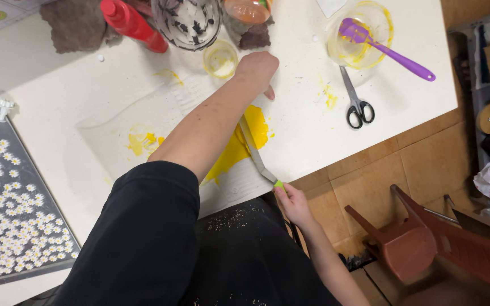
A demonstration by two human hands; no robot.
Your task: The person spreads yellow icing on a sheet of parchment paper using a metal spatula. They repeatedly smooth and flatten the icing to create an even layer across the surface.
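My right hand (294,203) grips the green handle of a long metal palette knife (254,152) at the table's near edge. Its blade lies across a patch of yellow paste (235,148) spread on a white sheet (137,116). My left arm, in a black sleeve, reaches over the paste. My left hand (256,70) rests on the sheet's far edge with fingers curled and thumb out, next to a small glass cup (220,58) with yellow residue. Smaller yellow smears (142,141) lie further left on the sheet.
A glass bowl (341,48) with a purple spatula (389,51) and scissors (359,106) sit on the right of the white table (404,96). A red bottle (132,24), patterned glass bowl (188,22) and brown cloth (75,25) stand behind. A grey tray (46,170) of small daisy shapes lies left; a brown stool (412,241) stands on the floor.
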